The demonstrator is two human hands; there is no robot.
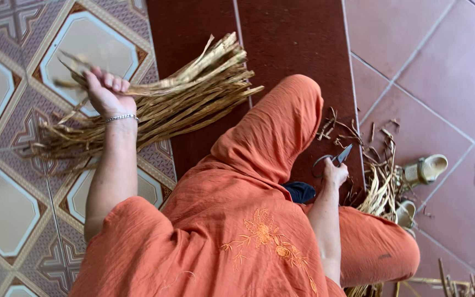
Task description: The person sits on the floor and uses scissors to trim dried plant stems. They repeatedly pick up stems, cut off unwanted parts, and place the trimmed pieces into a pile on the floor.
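**Dry straw in one fist, scissors in the other**

Straw-coloured strips make up the bundle that the left hand grips, fingers curled tight around it near the middle. The bundle is raised off the patterned tiles, its cut ends pointing up and to the right over the dark red step, its looser ends fanning down and left past the wrist. A thin silver bracelet sits on that wrist.

The right hand is down beside the raised knee, closed around the handles of the scissors. Their blades point up and away from the hand, and whether they are parted or together is too small to tell. Just right of them a heap of scraps lies on the floor where the step meets the plain reddish tiles, some pieces dark and short, others pale and long. Two pale sandals rest at the edge of the heap, one partly under the straw.

The person wears orange clothes with embroidered flowers, and sits with one knee drawn up between the two hands
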